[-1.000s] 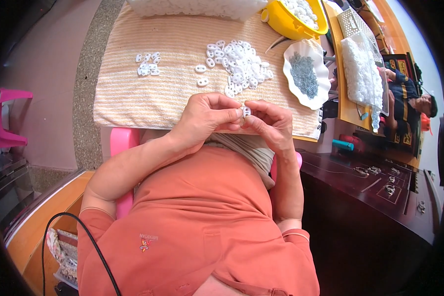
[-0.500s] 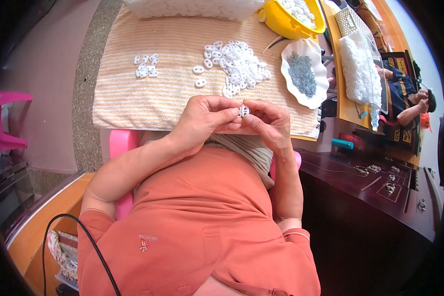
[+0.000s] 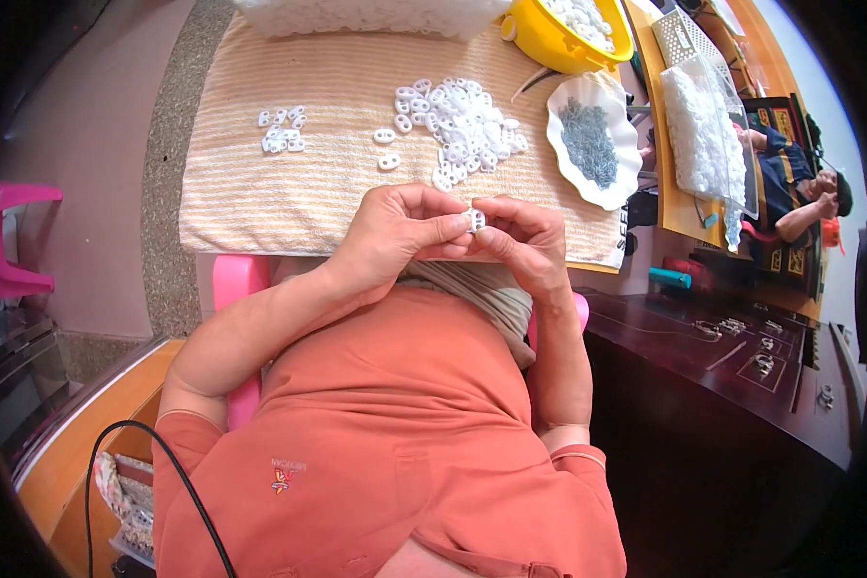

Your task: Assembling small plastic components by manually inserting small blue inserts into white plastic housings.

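Observation:
Above my lap, at the near edge of the towel-covered table (image 3: pixel 260 202), my left hand (image 3: pixel 395 231) and my right hand (image 3: pixel 528 239) meet. Between their fingertips they pinch a small white two-hole plastic piece (image 3: pixel 477 221), partly hidden by the fingers. Beyond them lies a loose pile of similar white oval pieces (image 3: pixel 467 125), with a few strays beside it. A small group of white pieces (image 3: pixel 281 140) sits apart to the left. On the right, a scalloped white dish (image 3: pixel 612 197) holds many tiny grey metal parts (image 3: pixel 590 144), too small to make out singly.
At the far edge stand a clear bag of white pieces (image 3: pixel 366 14) and a yellow basin (image 3: pixel 568 48). A dark pointed tool (image 3: pixel 532 83) lies by the dish. Farther right, another person (image 3: pixel 795 183) sits beyond a clear bin of white parts (image 3: pixel 700 135). A pink stool (image 3: pixel 14 241) stands left.
Both hands stay together on the white piece, which has turned slightly between the fingertips. The whole view has shifted a little; the pile and dish look unchanged.

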Available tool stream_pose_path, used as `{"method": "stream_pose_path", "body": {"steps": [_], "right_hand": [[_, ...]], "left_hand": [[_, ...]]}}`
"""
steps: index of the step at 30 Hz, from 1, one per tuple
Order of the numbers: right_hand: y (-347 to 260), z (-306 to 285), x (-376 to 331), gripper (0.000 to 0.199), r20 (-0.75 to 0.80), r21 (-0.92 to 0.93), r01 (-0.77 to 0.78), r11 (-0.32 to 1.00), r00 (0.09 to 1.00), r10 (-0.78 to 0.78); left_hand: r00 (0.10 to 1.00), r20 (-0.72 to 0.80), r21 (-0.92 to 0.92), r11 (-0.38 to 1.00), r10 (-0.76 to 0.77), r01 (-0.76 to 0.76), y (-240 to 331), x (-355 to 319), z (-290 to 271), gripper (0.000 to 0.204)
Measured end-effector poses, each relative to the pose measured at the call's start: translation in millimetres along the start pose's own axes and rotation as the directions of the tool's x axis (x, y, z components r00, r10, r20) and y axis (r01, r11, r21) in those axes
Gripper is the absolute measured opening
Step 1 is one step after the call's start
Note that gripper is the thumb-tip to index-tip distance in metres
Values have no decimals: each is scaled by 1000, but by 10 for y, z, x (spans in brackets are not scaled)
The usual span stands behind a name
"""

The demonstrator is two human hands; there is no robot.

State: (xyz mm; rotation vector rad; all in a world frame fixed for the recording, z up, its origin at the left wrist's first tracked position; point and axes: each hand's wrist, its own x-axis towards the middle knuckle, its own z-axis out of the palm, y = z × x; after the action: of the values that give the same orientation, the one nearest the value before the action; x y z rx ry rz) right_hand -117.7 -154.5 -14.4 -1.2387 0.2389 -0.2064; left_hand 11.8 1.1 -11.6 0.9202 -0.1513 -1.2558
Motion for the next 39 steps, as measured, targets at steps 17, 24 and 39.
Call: {"method": "stream_pose_path", "body": {"steps": [17,24,39], "right_hand": [[81,-41,-23,30,35,34,53,998,998,-54],[89,-25,23,27,80,-38,177,984,982,-173],[25,133,11,27,35,-41,200,979,980,-198]], "left_hand": [[994,79,-118,990,-69,78,-8,25,-7,13],[984,168,-133,988,-55,78,11,28,-12,10],[982,183,-79,997,37,-23,-21,13,6,9]]}}
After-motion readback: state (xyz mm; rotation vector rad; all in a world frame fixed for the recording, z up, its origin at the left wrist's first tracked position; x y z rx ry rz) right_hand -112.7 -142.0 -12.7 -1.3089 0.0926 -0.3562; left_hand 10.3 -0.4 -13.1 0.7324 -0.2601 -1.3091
